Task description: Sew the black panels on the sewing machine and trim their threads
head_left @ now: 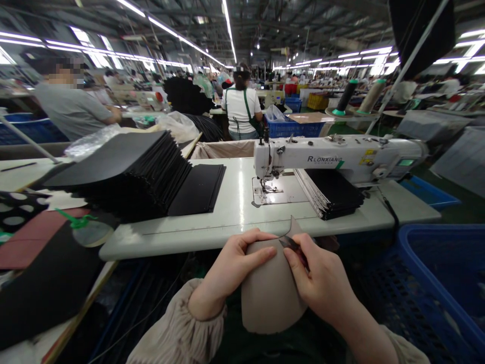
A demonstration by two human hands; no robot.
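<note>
My left hand (244,260) is closed on a curved beige-grey panel (269,298), thumb on the near face and fingers behind the top edge. The panel hangs over my lap, just in front of the table edge. In my right hand (322,273) is a small dark pair of thread snips (290,243), its pointed end at the panel's upper edge. My fingers cover most of the tool. A narrow corner of material (294,227) sticks up past the snips. Beyond my hands stands a white sewing machine (322,156), its needle area lit.
A tall stack of black panels (125,172) and a lower black pile (199,189) lie on the left of the table (242,222). More panels (333,192) sit under the machine arm. A blue basket (435,242) stands right, a green-nozzled bottle (91,230) left. Co-workers sit beyond.
</note>
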